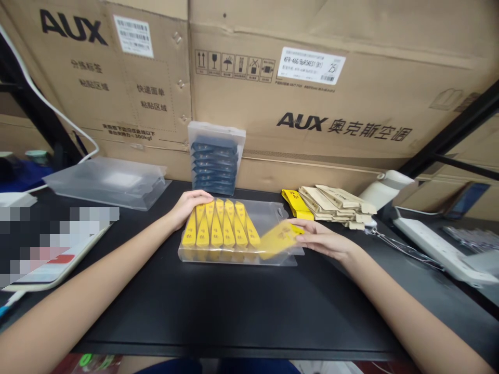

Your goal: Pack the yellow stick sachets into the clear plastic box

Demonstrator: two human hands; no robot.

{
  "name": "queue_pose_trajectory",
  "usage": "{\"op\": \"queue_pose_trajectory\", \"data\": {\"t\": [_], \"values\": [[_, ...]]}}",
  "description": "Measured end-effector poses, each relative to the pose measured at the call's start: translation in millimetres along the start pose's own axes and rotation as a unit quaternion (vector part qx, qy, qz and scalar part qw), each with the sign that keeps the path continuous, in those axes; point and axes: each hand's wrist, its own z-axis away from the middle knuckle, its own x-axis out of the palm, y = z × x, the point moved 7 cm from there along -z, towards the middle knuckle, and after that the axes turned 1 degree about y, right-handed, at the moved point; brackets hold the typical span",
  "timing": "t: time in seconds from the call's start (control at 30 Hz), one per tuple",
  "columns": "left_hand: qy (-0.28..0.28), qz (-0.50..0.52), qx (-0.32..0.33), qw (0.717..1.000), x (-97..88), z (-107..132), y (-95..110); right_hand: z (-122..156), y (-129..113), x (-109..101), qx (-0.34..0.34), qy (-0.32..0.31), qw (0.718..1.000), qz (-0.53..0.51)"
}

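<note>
Black tabletop (pixel 234 311), lower frame; my left hand (pixel 189 205), fingers together, steadies yellow sachets (pixel 220 231) in clear plastic tray (pixel 237 258); my right hand (pixel 323 240) pinches one yellow sachet (pixel 278 240), centre.

Left hand (pixel 189 203) rested on far-left end of yellow packet row (pixel 220 226) inside clear case (pixel 278 212); one yellow packet (pixel 277 240) held by right hand (pixel 323 241) at right end.

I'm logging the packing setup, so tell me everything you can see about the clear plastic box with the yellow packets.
The clear plastic box lies flat on the black table, with a hang-hole tab at its far edge. Six yellow packets overlap inside. The left hand rests on its far-left corner; the right hand slides in another yellow packet.
</note>
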Motion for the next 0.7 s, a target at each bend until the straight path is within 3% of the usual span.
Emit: {"op": "queue_pose_trajectory", "data": {"t": [0.13, 0.43, 0.7], "values": [[-0.019, -0.038, 0.028, 0.999, 3.7, 1.4, 4.1, -0.3, -6.4, 4.3, -0.035, 0.031, 0.999, -0.009], [-0.042, -0.062, 0.056, 0.996, 10.0, 4.0, 7.8, -7.1, -3.7, 19.5, -0.067, 0.033, 0.997, 0.004], [-0.081, -0.074, 0.056, 0.992, 24.4, 9.6, 7.6, -6.8, -0.8, 42.9, -0.049, -0.025, 0.998, 0.007]]}}
